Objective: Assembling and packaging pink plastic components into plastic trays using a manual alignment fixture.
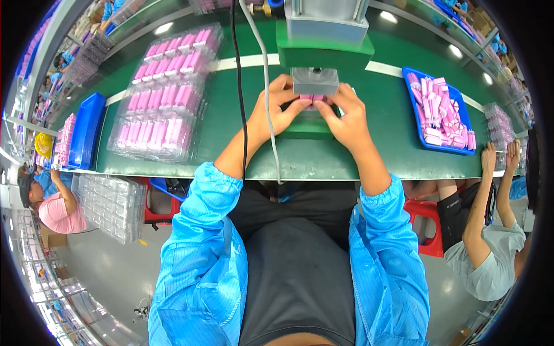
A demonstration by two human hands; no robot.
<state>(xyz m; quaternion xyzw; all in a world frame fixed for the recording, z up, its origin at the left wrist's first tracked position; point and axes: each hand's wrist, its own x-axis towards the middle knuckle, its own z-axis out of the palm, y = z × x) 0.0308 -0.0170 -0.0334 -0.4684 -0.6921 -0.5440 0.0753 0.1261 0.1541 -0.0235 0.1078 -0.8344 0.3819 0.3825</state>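
Two small pink blocks (312,98) sit side by side under the grey metal block (315,81) of a bench press. My left hand (278,109) closes on them from the left, its thumb pressed against their near face. From the right, my right hand (347,115) grips them the same way, with its thumb beside the other. Both hands' fingertips are partly hidden behind the grey block. Below the pink blocks is the press's green base (306,128). Above hangs the green upper plate (324,51) of the press.
Clear plastic trays (197,118) filled with pink-and-white pieces lie at left. Beyond them stands a blue bin (86,131). A blue tray (420,124) heaped with loose pink-and-white pieces is at right. A black cable (238,75) and a grey hose (266,69) hang by my left arm. Co-workers sit on both sides.
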